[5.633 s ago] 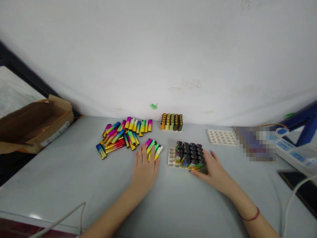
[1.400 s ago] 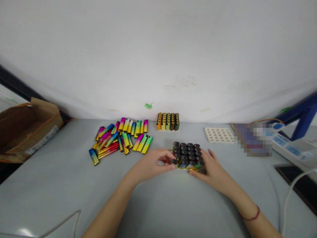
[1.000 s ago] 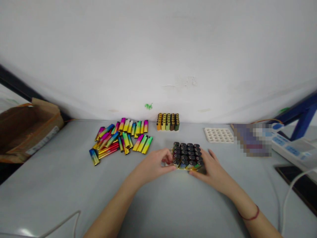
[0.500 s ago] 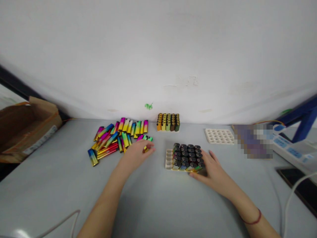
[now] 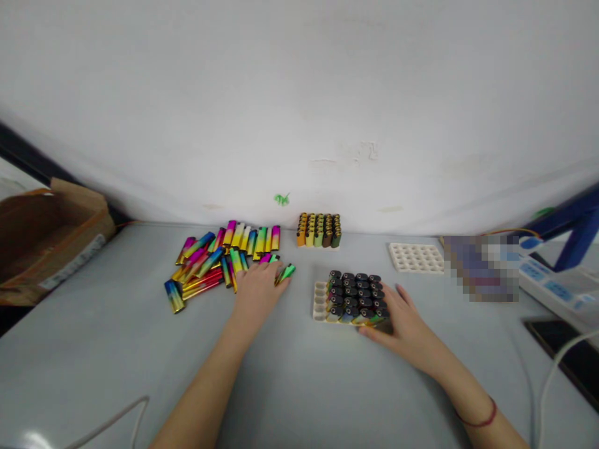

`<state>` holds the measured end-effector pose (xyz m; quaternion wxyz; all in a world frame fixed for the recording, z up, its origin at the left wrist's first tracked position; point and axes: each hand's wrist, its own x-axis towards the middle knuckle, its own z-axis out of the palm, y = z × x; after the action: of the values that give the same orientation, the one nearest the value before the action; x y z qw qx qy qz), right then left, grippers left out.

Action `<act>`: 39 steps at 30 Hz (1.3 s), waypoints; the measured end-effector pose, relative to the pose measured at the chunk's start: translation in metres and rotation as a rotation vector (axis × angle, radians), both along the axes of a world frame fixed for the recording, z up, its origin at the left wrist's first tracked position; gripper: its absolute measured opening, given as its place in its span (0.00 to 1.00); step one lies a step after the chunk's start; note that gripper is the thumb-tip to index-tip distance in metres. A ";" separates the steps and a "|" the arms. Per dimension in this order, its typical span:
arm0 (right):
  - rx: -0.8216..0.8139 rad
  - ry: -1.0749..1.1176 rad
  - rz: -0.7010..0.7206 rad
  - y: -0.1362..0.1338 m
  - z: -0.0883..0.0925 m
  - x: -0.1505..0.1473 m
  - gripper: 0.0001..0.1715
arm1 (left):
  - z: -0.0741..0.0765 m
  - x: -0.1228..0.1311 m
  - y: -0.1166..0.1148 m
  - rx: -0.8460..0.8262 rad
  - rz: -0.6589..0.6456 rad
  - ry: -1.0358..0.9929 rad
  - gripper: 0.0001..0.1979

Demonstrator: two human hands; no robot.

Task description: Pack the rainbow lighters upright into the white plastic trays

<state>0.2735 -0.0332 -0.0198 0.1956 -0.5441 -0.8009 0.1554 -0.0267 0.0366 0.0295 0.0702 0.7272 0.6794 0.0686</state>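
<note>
My left hand (image 5: 261,287) is at the right edge of a loose pile of shiny, colour-graded lighters (image 5: 206,260). Between its thumb and forefinger lies a green-and-gold lighter (image 5: 287,272), tilted; the other fingertips are partly hidden over the pile. My right hand (image 5: 405,330) grips the right end of a white holed tray (image 5: 319,305), thumb along the front edge and fingers around the side. Lighters with black ends up (image 5: 355,293) stand in rows in this tray. Its leftmost column of holes is bare.
Against the wall stands another filled block of lighters (image 5: 319,231). A bare white holed tray (image 5: 416,258) lies at the back right. An open cardboard box (image 5: 79,243) is at far left; a power strip (image 5: 547,280), dark phone-like slab (image 5: 568,355) and white cable (image 5: 550,380) are at right.
My left hand has moved slightly right and turned over the pile's edge, and the green lighter now sits tilted at its thumb. The right hand stays on the tray.
</note>
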 end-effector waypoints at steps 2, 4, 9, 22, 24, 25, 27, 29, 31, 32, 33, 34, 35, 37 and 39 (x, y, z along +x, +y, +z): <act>-0.002 -0.001 0.000 0.000 0.000 0.000 0.43 | 0.003 0.002 -0.002 -0.046 0.011 0.012 0.13; -0.003 -0.003 -0.002 0.000 -0.001 0.000 0.43 | 0.004 0.004 -0.003 -0.052 0.007 -0.010 0.11; -0.014 -0.005 0.007 0.000 -0.001 0.001 0.43 | 0.001 0.007 -0.003 0.017 -0.020 -0.224 0.09; -0.007 -0.001 0.004 0.001 -0.002 0.001 0.44 | 0.000 0.039 -0.008 -0.204 0.220 -1.425 0.13; 0.000 0.003 0.001 0.000 -0.002 0.001 0.45 | 0.002 0.041 -0.008 -0.262 0.267 -1.511 0.13; 0.001 0.005 0.001 0.000 -0.002 0.001 0.45 | 0.002 0.041 -0.008 -0.305 0.283 -1.550 0.15; 0.003 0.007 0.002 0.000 -0.002 0.001 0.44 | 0.003 0.041 -0.008 -0.366 0.312 -1.612 0.19; 0.002 0.007 0.006 0.000 -0.001 0.001 0.44 | 0.001 0.040 -0.008 -0.387 0.329 -1.651 0.20; 0.002 0.005 0.009 0.000 -0.001 0.001 0.44 | 0.000 0.040 -0.009 -0.400 0.319 -1.681 0.19; 0.003 0.004 0.009 0.000 -0.001 0.001 0.43 | -0.001 0.041 -0.010 -0.410 0.304 -1.696 0.18; 0.003 0.002 0.008 0.000 0.000 0.001 0.43 | -0.002 0.041 -0.011 -0.419 0.287 -1.710 0.18; 0.003 0.001 0.007 0.000 0.000 0.001 0.43 | -0.003 0.041 -0.011 -0.424 0.271 -1.723 0.18; 0.003 -0.001 0.006 0.000 0.000 0.000 0.43 | -0.003 0.042 -0.012 -0.428 0.259 -1.736 0.18; 0.001 -0.006 0.006 0.001 0.000 0.001 0.42 | -0.003 0.043 -0.012 -0.428 0.255 -1.760 0.18; -0.001 -0.010 0.008 0.001 -0.001 0.001 0.42 | -0.003 0.043 -0.012 -0.418 0.267 -1.780 0.18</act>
<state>0.2744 -0.0324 -0.0206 0.1908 -0.5417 -0.8040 0.1538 0.0165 0.0249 0.0269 0.6880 0.2945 0.4516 0.4858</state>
